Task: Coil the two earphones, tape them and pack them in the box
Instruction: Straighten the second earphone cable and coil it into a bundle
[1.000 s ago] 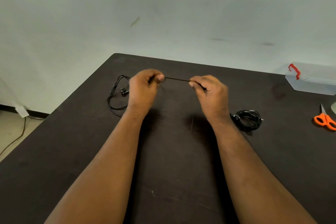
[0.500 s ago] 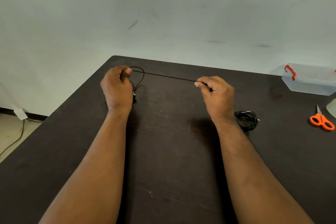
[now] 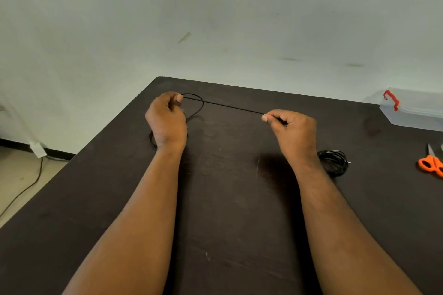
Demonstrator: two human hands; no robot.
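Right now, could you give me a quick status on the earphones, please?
Left hand and right hand pinch earphone cable taut. Second earphone coiled on table. Box far right; path clear.

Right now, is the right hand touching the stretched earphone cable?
Touching. Head view: right hand pinches the taut earphone cable between thumb and forefinger.

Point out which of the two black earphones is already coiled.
The black earphone bundle lying beside the right wrist is coiled. The other black earphone cable is stretched taut between the left hand and right hand.
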